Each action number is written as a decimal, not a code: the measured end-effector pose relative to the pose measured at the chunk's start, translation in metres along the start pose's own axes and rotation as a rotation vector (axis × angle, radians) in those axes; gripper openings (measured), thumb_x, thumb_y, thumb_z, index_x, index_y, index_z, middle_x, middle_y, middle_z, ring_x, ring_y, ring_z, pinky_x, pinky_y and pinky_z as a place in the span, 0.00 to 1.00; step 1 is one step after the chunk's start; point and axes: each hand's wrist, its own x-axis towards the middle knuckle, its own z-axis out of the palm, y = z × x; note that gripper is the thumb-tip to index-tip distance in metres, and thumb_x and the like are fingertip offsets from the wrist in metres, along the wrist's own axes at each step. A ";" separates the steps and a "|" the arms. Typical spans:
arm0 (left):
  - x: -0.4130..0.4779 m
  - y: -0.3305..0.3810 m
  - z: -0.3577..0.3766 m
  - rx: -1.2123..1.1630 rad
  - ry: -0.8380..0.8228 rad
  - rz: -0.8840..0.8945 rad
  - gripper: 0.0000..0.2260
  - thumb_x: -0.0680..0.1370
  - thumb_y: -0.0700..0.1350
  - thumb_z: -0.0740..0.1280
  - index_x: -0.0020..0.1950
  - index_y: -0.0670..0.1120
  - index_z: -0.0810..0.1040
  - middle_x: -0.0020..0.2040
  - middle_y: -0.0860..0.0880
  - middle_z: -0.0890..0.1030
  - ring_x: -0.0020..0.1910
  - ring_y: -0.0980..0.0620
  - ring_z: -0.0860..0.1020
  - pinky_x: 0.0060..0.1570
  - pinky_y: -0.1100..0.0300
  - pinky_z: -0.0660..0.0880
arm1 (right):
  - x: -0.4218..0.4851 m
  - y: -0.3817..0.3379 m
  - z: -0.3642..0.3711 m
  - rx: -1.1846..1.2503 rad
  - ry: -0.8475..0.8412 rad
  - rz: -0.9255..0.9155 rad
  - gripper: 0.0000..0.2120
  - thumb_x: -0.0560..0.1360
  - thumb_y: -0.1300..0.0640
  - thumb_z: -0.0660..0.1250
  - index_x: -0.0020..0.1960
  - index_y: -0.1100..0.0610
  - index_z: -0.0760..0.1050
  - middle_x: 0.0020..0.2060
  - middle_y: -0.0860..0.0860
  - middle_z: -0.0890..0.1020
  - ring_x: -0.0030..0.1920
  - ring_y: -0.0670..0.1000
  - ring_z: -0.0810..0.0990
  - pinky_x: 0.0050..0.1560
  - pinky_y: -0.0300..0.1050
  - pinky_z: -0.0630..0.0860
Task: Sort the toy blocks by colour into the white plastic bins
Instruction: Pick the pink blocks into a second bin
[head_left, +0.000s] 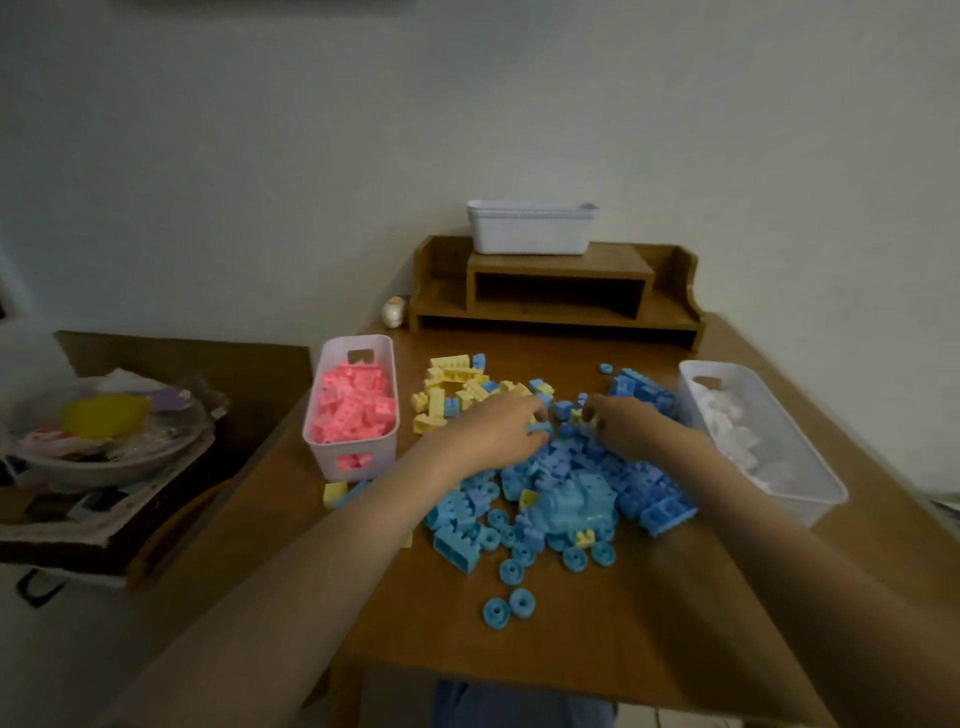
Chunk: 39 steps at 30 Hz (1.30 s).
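Both hands work over the centre of the surface (571, 639). Left hand (498, 431): fingers curled, thumb and fingertips pinching one blue block (538, 427) at the far edge of the blue pile (571, 483). Right hand (631, 426): fingers bent down into the same pile beside a small yellow piece (576, 414) — whether they hold anything cannot be told. The blue pile lies loose between the two forearms, with round wheel-like parts (522, 603) scattered at its near side. Yellow blocks (449, 387) lie loose beyond the left hand, a few blue ones mixed in. Left bin (332, 351) — filled with pink blocks (353, 405). Right bin (810, 512) holds white blocks (732, 431). A third bin (530, 228) stands on the wooden shelf (613, 262) at the back of the surface.
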 end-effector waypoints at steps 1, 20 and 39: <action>0.002 0.002 0.004 0.001 -0.033 0.002 0.18 0.82 0.52 0.59 0.70 0.50 0.66 0.67 0.48 0.71 0.57 0.47 0.75 0.56 0.48 0.75 | 0.000 0.002 0.001 0.014 0.003 -0.021 0.13 0.81 0.62 0.53 0.65 0.59 0.66 0.54 0.58 0.75 0.39 0.52 0.72 0.36 0.42 0.66; 0.010 0.003 0.012 0.001 -0.047 0.019 0.17 0.82 0.52 0.57 0.69 0.47 0.69 0.62 0.46 0.74 0.56 0.48 0.75 0.56 0.50 0.75 | 0.033 0.012 0.014 0.220 0.187 0.077 0.09 0.79 0.53 0.61 0.51 0.58 0.63 0.38 0.53 0.71 0.36 0.51 0.69 0.37 0.45 0.68; 0.024 0.023 0.003 -0.030 0.012 0.028 0.15 0.82 0.47 0.58 0.67 0.46 0.70 0.62 0.46 0.75 0.55 0.47 0.76 0.56 0.50 0.75 | 0.022 0.023 -0.005 0.239 0.433 0.199 0.13 0.78 0.52 0.59 0.39 0.58 0.73 0.37 0.53 0.75 0.46 0.57 0.74 0.56 0.53 0.66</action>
